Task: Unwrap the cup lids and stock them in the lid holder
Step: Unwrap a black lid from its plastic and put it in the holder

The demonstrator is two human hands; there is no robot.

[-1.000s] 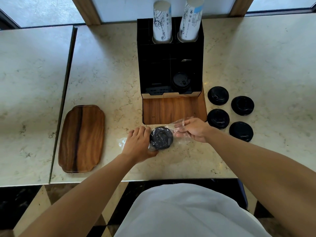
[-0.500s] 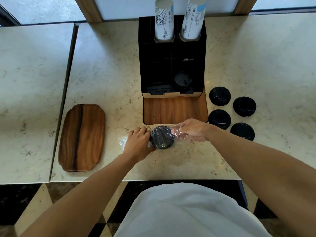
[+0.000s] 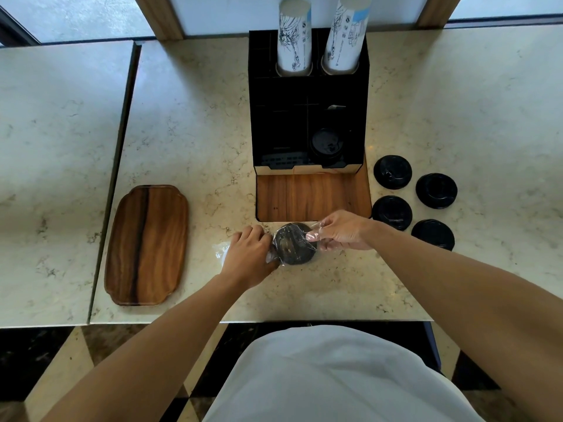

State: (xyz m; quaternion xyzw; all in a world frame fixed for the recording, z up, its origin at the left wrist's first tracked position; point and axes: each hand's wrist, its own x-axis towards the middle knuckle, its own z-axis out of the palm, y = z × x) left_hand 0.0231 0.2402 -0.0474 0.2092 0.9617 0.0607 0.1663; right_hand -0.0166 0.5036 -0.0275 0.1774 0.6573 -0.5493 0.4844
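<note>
A black cup lid (image 3: 294,243) in clear plastic wrap lies on the marble counter just in front of the holder. My left hand (image 3: 248,254) grips the wrap at the lid's left side. My right hand (image 3: 342,229) pinches the wrap at its right side, with film stretched over the fingers. The black lid holder (image 3: 307,102) stands behind on a wooden base, with one black lid (image 3: 326,143) in its right front slot. Several wrapped black lids (image 3: 393,172) lie on the counter to the right of the holder.
Two stacks of paper cups (image 3: 294,35) stand in the holder's back slots. A wooden tray (image 3: 147,243) lies at the left. A seam (image 3: 122,141) splits the counter from a second slab at the left. The counter's front edge runs just below my forearms.
The lid has tipped and shifted slightly towards the holder between my hands. My right hand has drawn the wrap tighter over the lid's right side.
</note>
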